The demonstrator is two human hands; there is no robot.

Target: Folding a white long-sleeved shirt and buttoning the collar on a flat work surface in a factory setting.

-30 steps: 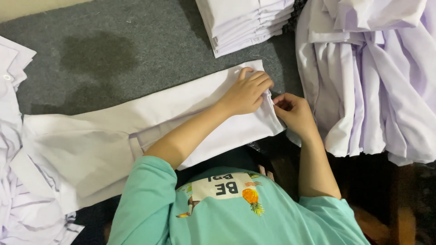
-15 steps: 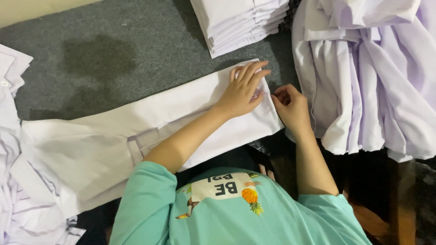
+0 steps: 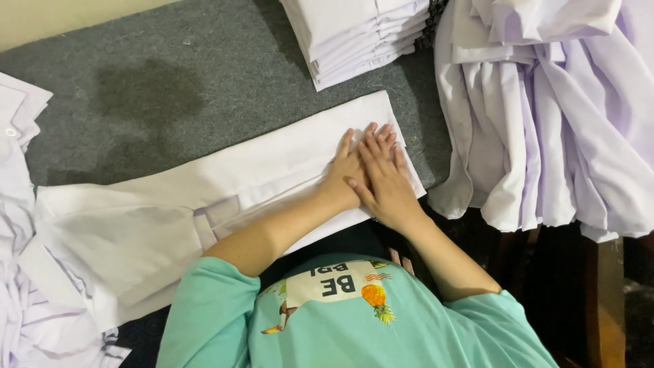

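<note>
A long white cotton garment (image 3: 225,204), folded lengthwise into a flat band, lies on the grey felt-covered work surface (image 3: 157,95). Its long axis runs on a diagonal, from the lower left of the view up toward the upper right. The narrow, squared-off end points to the upper right and stops just short of the stack of folded white garments (image 3: 354,34); the broader end, with its creased flaps, spreads out at the lower left.

Both hands rest on the narrow end. The left hand (image 3: 351,170) lies flat, palm down, fingers straight and slightly fanned toward the upper right. The right hand (image 3: 385,177) lies flat as well, partly overlapping the left one, its fingers stretched out alongside. Neither hand grips anything; both are fully open and pressed onto the cloth.

The person wears a mint-green printed T-shirt (image 3: 354,320), seen from above at the bottom of the view.

No box or bin is in view. The neat stack at the top holds several folded pieces laid one on another. At the right, a heap of unfolded pale lilac-white garments (image 3: 552,116) hangs in loose folds over the edge of the surface. At the far left, more crumpled white cloth (image 3: 20,204) lies beside the broad end of the garment.
</note>
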